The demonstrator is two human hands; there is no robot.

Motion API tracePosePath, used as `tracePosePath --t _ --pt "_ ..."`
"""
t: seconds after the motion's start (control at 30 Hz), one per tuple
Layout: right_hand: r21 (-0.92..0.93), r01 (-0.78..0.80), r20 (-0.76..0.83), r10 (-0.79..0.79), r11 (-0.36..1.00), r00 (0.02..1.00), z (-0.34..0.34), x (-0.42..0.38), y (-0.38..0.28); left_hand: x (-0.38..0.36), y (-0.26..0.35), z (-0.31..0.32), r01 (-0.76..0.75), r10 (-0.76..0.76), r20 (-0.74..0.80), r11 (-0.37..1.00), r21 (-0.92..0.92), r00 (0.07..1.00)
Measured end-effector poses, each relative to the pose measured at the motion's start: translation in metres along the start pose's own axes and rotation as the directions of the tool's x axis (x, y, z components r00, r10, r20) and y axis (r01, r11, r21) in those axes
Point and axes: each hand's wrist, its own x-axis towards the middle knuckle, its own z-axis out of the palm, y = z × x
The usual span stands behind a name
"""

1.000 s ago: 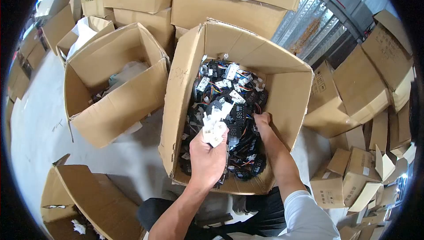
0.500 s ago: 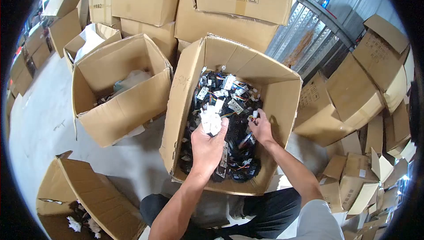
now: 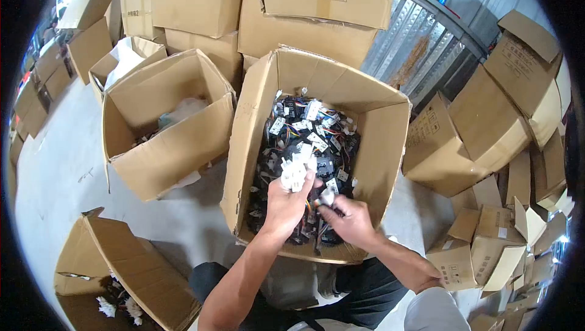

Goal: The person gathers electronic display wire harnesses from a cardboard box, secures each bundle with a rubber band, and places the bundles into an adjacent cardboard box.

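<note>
A tall open cardboard box [image 3: 244,148] in front of me is filled with black display boards, coloured wires and white connectors [image 3: 308,130]. My left hand [image 3: 283,206] is over the box, closed around a bunch of white connectors [image 3: 294,172]. My right hand [image 3: 350,221] is beside it near the box's front edge, pinching a small white connector [image 3: 327,195] with wires trailing from it.
A second open box [image 3: 164,142] holding plastic and a few parts stands to the left. Another open box [image 3: 122,282] with white pieces sits at lower left. Stacked cartons line the back and right. Bare concrete floor [image 3: 55,172] lies at the left.
My right hand has drawn back from deep in the box toward my left hand, bringing a white connector. My left hand stays closed on its bunch.
</note>
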Motion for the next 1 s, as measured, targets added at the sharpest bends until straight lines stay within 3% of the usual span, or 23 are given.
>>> tracePosePath --t 0.07,0.13,0.17,0.2,0.27,0.33,0.4,0.43,0.47,0.53,0.57,0.6,0.67,0.7,0.73,0.77,0.8,0.87,0.9,0.93,1.0 --pt "0.095 -0.050 0.083 0.042 0.994 0.996 -0.006 0.003 -0.006 -0.003 -0.003 -0.004 -0.036 0.031 0.027 0.979 0.199 0.999" --pt "0.075 0.037 -0.129 -0.027 0.997 0.991 -0.016 0.014 0.005 -0.002 -0.007 -0.006 -0.037 0.037 0.008 0.985 0.167 0.999" --pt "0.054 0.010 -0.156 -0.001 0.998 0.988 -0.022 0.019 0.008 -0.003 -0.008 -0.006 -0.052 0.044 0.061 0.988 0.145 0.997" --pt "0.316 -0.224 -0.050 0.252 0.922 0.966 -0.029 0.023 -0.005 -0.005 -0.010 -0.006 -0.068 0.055 0.110 0.990 0.121 0.992" --pt "0.383 -0.217 0.032 0.222 0.898 0.975 -0.023 0.026 -0.015 -0.009 -0.016 -0.004 -0.240 0.161 0.259 0.919 0.314 0.952" --pt "0.395 -0.316 0.150 0.279 0.862 0.948 -0.015 0.029 -0.017 -0.013 -0.022 0.000 -0.227 0.130 0.308 0.924 0.307 0.943" --pt "0.636 -0.299 0.185 0.235 0.711 0.954 -0.018 0.034 -0.018 -0.012 -0.022 0.007 -0.013 0.010 0.223 1.000 0.013 0.975" --pt "0.660 -0.366 0.287 0.230 0.656 0.930 -0.018 0.035 -0.006 -0.010 -0.022 0.007 -0.013 0.018 0.222 1.000 -0.025 0.975" --pt "0.659 -0.371 0.292 0.233 0.654 0.928 -0.021 0.038 -0.003 -0.009 -0.012 0.009 -0.008 0.014 0.219 1.000 -0.027 0.976" --pt "0.690 -0.430 0.401 0.186 0.583 0.897 -0.025 0.044 0.003 -0.009 0.008 0.009 -0.143 0.064 0.198 0.897 0.418 0.978" --pt "0.749 -0.521 0.506 0.155 0.410 0.849 -0.029 0.050 0.007 -0.004 0.011 0.004 -0.175 0.098 0.193 0.881 0.439 0.976" --pt "0.766 -0.530 0.499 0.185 0.364 0.847 -0.033 0.055 0.008 0.000 0.018 -0.003 -0.067 0.008 0.120 0.863 0.500 0.993" --pt "0.610 -0.514 0.377 0.350 0.602 0.858 -0.040 0.074 0.019 0.011 0.037 -0.017 0.024 0.004 -0.062 0.898 0.440 0.998" --pt "0.497 -0.467 0.299 0.361 0.731 0.883 -0.031 0.079 0.049 0.014 0.047 -0.025 -0.046 0.078 -0.083 0.941 0.334 0.994" --pt "0.325 -0.377 0.209 0.323 0.867 0.923 -0.014 0.075 0.085 0.015 0.057 -0.031 -0.124 0.152 -0.110 0.966 0.227 0.982" --pt "0.065 -0.220 0.229 0.200 0.973 0.953 -0.003 0.067 0.104 0.013 0.065 -0.035 -0.192 0.213 -0.148 0.970 0.147 0.966" --pt "-0.194 -0.027 0.283 0.082 0.981 0.956 0.010 0.054 0.119 0.008 0.081 -0.031 -0.182 0.218 -0.196 0.965 0.188 0.956" --pt "-0.263 0.211 0.445 -0.076 0.941 0.892 0.050 0.028 0.155 0.007 0.086 -0.043 -0.249 0.306 -0.165 0.923 0.293 0.938" --pt "-0.425 0.198 0.581 0.099 0.883 0.808 0.068 0.017 0.162 0.007 0.086 -0.042 -0.230 0.278 -0.180 0.941 0.249 0.944" --pt "-0.395 0.359 0.593 -0.064 0.846 0.803 0.081 0.005 0.173 0.010 0.079 -0.045 -0.246 0.307 -0.196 0.927 0.283 0.931" --pt "-0.436 0.491 0.648 -0.115 0.754 0.753 0.102 -0.012 0.177 0.013 0.073 -0.047 -0.174 0.234 -0.210 0.947 0.272 0.949"
